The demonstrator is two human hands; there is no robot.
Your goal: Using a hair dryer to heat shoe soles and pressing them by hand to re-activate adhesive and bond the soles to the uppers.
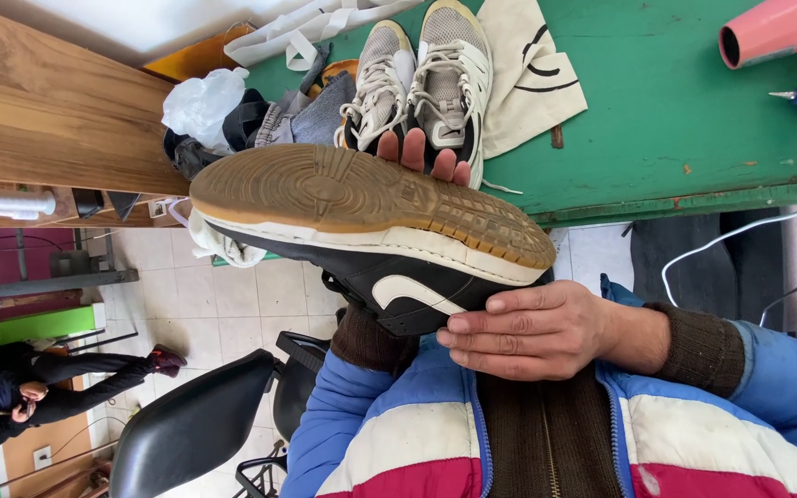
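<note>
We see the right hand (532,330) laid flat, fingers nearly straight and together, against the side of the black shoe (389,281) near one end. The left hand (423,155) wraps the far side; only its fingertips show above the sole (362,198), so we cannot tell how tightly it closes. The shoe lies on its side, tan sole up, long axis running left to right, above the person's lap, just before the green table (675,111) bearing grey sneakers (422,78) and a pink dryer (777,32).
</note>
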